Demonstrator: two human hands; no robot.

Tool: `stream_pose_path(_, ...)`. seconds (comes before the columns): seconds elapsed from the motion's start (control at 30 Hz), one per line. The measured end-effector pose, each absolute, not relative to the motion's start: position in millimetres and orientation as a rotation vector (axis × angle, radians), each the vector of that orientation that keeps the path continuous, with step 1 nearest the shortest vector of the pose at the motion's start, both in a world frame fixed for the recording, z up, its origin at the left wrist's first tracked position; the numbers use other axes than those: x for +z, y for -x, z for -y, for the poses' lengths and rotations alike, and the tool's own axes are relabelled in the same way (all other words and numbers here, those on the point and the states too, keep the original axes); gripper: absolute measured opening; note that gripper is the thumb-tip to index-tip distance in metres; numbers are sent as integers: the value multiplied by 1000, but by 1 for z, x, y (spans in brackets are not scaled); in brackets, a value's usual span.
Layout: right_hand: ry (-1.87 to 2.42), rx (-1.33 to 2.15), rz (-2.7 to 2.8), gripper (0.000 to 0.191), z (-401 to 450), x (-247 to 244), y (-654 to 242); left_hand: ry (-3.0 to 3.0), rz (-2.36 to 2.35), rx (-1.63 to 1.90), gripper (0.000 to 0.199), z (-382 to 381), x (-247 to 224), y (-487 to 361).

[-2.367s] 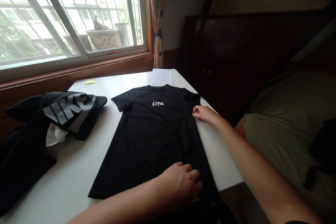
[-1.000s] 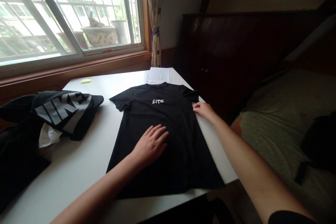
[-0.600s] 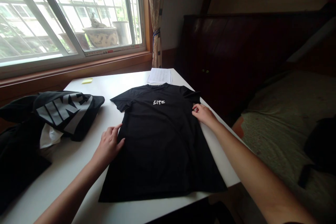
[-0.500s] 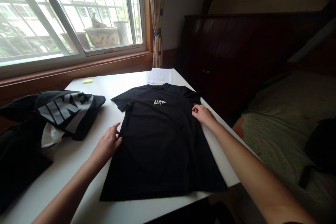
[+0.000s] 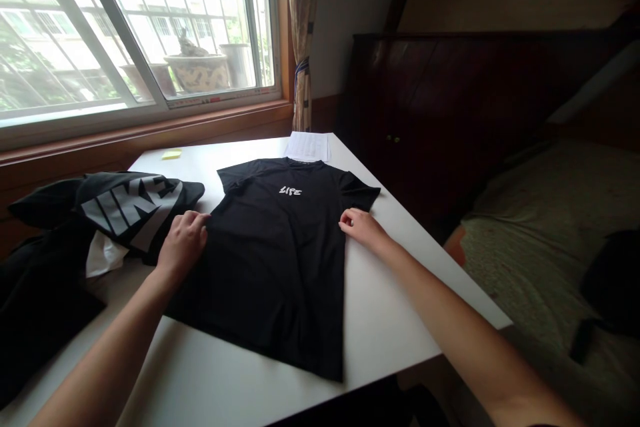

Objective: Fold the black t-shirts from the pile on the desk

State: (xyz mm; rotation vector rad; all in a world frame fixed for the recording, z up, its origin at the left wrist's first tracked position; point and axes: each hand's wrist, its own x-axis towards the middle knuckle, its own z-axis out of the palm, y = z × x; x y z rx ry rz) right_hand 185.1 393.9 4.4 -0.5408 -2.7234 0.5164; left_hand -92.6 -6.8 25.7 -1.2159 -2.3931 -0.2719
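Observation:
A black short-sleeved T-shirt with a small white print on its chest lies spread over the white table. Its neck points away from me, and its hem slants toward the near side. My left hand is closed on the left side edge of the shirt, below the sleeve, with the fingertips partly hidden. On the opposite edge, just under the right sleeve, my right hand pinches the fabric between thumb and fingers.
To the left lies a heap of dark clothing with a grey-lettered black garment on top and a white piece beneath. Papers and a yellow note lie at the far side, near the window.
Both hands have shifted left, and the T-shirt's body and hem have swung left with them. My left hand has closed on the shirt's edge.

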Motion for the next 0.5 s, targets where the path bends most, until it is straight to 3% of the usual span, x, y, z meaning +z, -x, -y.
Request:
stream_pose_path(0.13, 179, 525, 2756, 7, -370, 19, -200, 1716, 2363, -408, 23, 8, 31, 55)
stream_pose_path(0.3, -326, 780, 2872, 7, -332, 38, -234, 2147, 2405, -541, 19, 32, 35, 16)
stream_pose_path(0.37, -365, 871, 2930, 4, -321, 41, -246, 2149, 2434, -559, 26, 50, 33, 11)
stream_pose_path(0.5, -344, 890, 3007, 16, -314, 40, -262, 1999, 2476, -529, 49, 92, 21, 24)
